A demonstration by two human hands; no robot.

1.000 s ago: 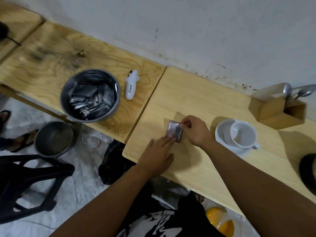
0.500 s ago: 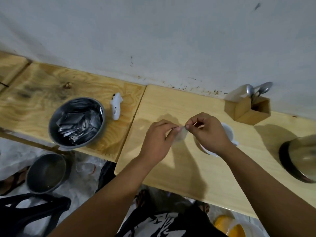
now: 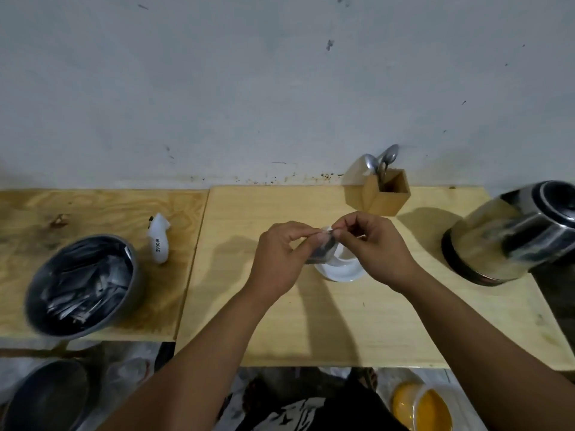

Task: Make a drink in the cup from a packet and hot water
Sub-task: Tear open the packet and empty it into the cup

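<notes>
Both hands pinch the top edge of a small silver packet [image 3: 323, 250] held upright over the table's middle. My left hand [image 3: 280, 259] grips its left corner and my right hand [image 3: 370, 244] grips its right corner. Directly behind and below the packet stands a white cup [image 3: 343, 255] on a white saucer [image 3: 340, 272], mostly hidden by my right hand. A steel kettle [image 3: 510, 231] stands at the right end of the table.
A metal bowl [image 3: 130, 275] full of silver packets sits on the left board, with a white handheld device [image 3: 159, 237] beside it. A wooden holder [image 3: 385, 194] with spoons stands by the wall. On the floor are a metal pot [image 3: 46, 396] and a yellow container [image 3: 426, 409].
The packet has been lifted off the table and brought over the cup, held by both hands at its top edge. My view has tilted up and to the right, bringing the kettle into view.
</notes>
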